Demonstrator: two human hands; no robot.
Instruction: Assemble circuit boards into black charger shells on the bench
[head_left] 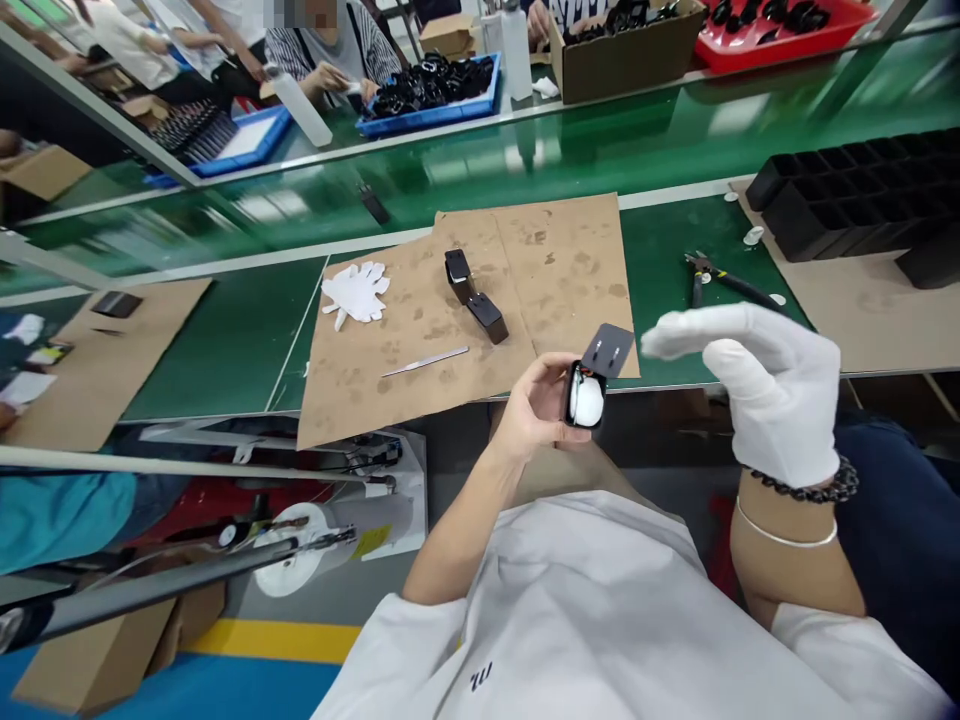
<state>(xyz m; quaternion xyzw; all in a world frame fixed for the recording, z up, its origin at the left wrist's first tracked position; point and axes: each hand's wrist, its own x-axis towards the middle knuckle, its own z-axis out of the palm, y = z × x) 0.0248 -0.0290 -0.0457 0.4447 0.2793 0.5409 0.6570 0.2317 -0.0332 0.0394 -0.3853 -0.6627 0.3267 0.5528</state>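
Note:
My bare left hand (534, 408) grips a small black plug-adapter case (571, 395). Its flat lid (608, 350), which carries two metal prongs, stands tilted open, and a white part (586, 402) and a bit of coloured wire show inside. To the right, my right hand (772, 375) is raised in a white glove. Its fingers reach out bent, apart from the thumb, with nothing visible between them. Two more black adapters, one (459, 275) behind the other (487, 317), lie on a stained cardboard sheet (397, 400). A thin metal tool (426, 361) lies in front of them.
A white glove (358, 294) lies at the cardboard's left. Behind my right hand are cutting pliers (724, 280) and stacked black boxes (855, 190). A green conveyor belt (615, 140) runs beyond, with a black piece (373, 203) on it. Across it, a co-worker (367, 50) works beside a blue tray (450, 112).

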